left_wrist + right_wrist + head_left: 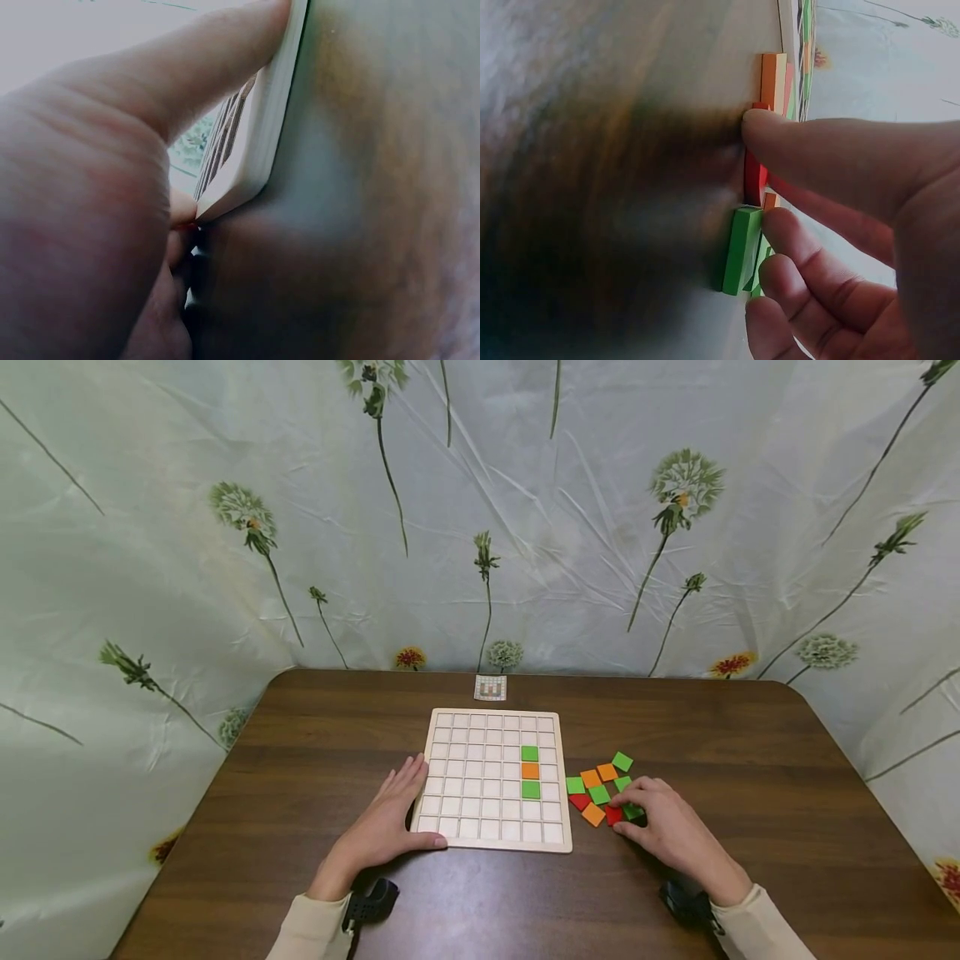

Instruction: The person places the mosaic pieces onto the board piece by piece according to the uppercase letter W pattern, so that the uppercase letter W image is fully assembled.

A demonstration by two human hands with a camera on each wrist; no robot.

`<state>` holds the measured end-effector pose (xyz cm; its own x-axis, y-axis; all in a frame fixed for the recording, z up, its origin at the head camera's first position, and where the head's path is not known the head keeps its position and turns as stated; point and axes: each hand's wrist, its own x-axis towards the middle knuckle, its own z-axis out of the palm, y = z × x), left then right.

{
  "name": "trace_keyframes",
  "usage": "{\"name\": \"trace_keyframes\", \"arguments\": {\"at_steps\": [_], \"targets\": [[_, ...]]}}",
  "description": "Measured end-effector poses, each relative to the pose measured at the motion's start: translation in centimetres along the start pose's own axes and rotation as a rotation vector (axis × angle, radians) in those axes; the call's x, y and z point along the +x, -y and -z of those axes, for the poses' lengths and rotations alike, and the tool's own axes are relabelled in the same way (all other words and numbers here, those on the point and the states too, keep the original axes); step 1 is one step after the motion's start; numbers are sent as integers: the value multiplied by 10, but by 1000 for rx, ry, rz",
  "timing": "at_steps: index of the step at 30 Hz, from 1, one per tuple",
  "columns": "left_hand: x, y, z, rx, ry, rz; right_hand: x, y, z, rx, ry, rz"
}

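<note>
A pale wooden grid board (482, 783) lies on the table with two green tiles and one orange tile (530, 771) stacked in a column of its right part. My left hand (382, 827) rests at its near left corner, fingers stretched along the left edge and the thumb against the near edge. Right of the board is a loose group of green, orange and red tiles. My right hand (667, 827) is over its near side, thumb and index finger pinching a red tile (757, 176). A green tile (741, 251) lies beside its other fingers.
A small card with a printed pattern (491, 687) lies at the table's far edge, behind the board. Beyond the brown wooden table (720, 735) hangs a pale curtain (577, 568) printed with flowers.
</note>
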<state>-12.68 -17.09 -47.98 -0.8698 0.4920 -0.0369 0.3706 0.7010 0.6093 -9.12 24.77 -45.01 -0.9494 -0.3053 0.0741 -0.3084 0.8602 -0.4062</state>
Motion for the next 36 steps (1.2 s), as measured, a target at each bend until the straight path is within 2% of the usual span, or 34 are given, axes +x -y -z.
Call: {"name": "trace_keyframes", "arguments": {"at_steps": [8,15,24,29,36], "targets": [[1,0,0,-10,-11,-2,1,1,1,-10,9,10],[0,0,-2,-11,-2,3,0,0,0,-19,28,-14],[-1,-2,-2,-13,-1,7,0,0,0,10,-26,43],[-1,-1,-1,-12,-6,8,4,7,0,34,-50,45],[-1,1,-2,-7,-5,10,12,22,-3,42,-36,32]]}}
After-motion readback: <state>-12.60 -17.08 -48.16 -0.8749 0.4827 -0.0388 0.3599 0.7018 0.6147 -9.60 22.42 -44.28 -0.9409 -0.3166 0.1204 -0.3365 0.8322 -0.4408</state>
